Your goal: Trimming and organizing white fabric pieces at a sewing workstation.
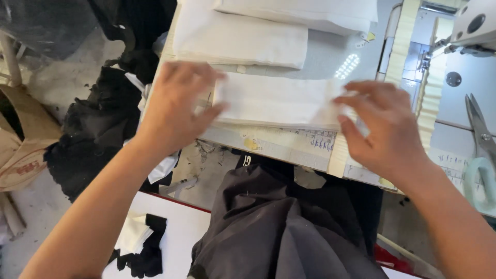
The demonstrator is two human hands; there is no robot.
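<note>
Head view showed both your hands over the near edge of the desk (330, 67), working a flat strip of white fabric (274, 101) that lay across that edge. Your left hand (173, 106) rested on the strip's left end, fingers spread wide and flat, gripping nothing. Your right hand (385, 129) was at the strip's right end, fingers bent and part-open around the cloth; motion blur kept me from telling whether they actually pinched it. Farther back on the desk, toward its far edge, two folded white stacks (240, 39) sat one behind the other, close to the strip. Near the desk's right edge lay scissors with pale green handles (480, 155), well apart from your right hand, and the sewing machine head (475, 26) stood at the far right corner. Dark grey cloth (289, 222) hung below the near edge, between your forearms.
</note>
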